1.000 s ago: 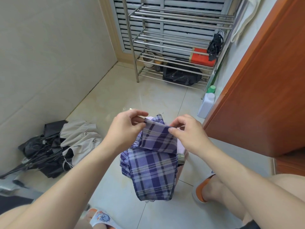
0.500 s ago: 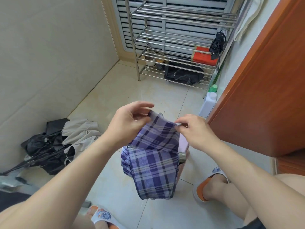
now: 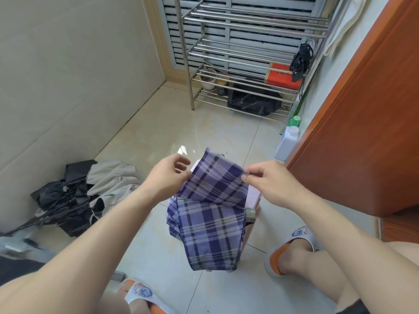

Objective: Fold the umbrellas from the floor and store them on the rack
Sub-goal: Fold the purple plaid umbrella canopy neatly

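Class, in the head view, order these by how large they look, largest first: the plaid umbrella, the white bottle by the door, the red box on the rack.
1. plaid umbrella, though it is nearest the camera.
2 and 3. white bottle and red box: look alike, not ranked.

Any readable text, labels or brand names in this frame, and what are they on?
None can be read.
Red box on the rack: no print made out, too blurred.
White bottle: no label visible.
Slippers: a printed picture, no legible words.
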